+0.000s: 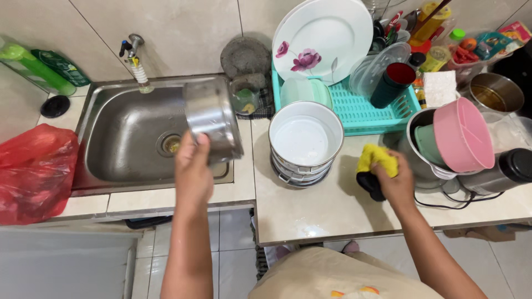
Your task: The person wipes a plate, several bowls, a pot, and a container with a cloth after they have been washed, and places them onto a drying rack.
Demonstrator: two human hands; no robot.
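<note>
Nearest, at 6 o'clock, our forearms reach forward. Our left hand (193,169) grips a steel pot (212,119) by its rim, tilted over the sink (119,138) edge at 10 o'clock; we judge a wet rim could slip. Our right hand (394,185) clenches a yellow cloth (377,158) on the counter (332,210), near stacked bowls (305,141)

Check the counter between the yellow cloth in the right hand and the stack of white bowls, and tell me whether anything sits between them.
Nothing visible does. The right hand presses the yellow cloth on the counter, and only bare tile lies between it and the stack of white bowls. The left hand holds the steel pot over the sink, clear of that stretch.
</note>
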